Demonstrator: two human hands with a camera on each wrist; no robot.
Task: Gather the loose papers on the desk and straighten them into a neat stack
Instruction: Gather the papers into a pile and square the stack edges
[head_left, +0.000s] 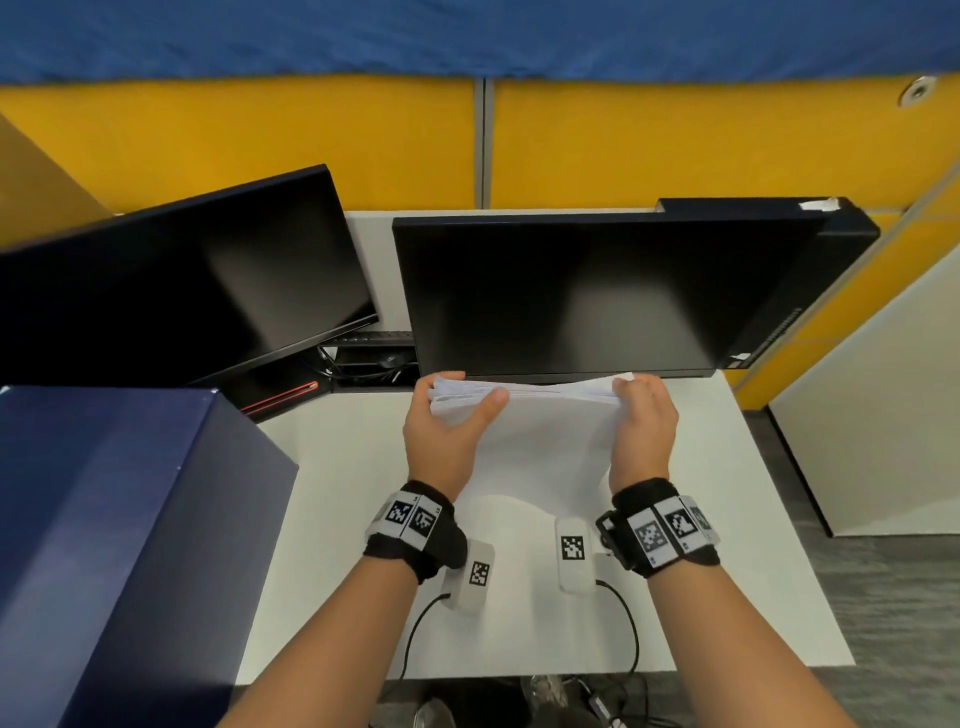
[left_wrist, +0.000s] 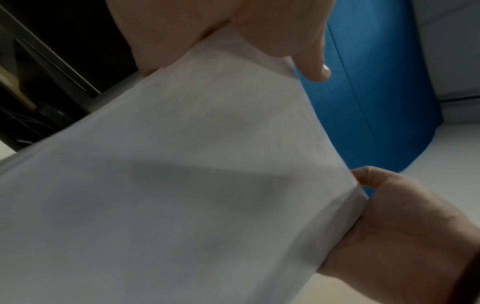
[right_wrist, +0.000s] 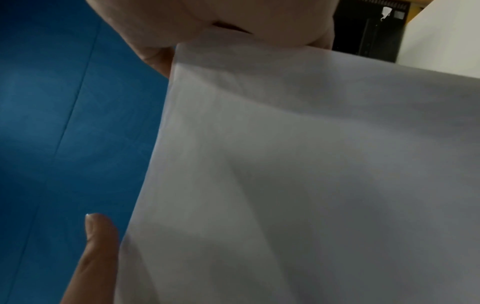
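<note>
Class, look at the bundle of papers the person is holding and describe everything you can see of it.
The papers are a bundle of plain white sheets, gathered and held on edge above the white desk, in front of the right-hand monitor. The left hand grips one side and the right hand the other. The top edge shows many thin layers, not quite flush, and sags slightly in the middle. The near face looks blank. Whether the bottom edge touches the desk cannot be told.

two dark monitors (head_left: 571, 296), navy box (head_left: 119, 545), yellow partition (head_left: 675, 145)
</note>
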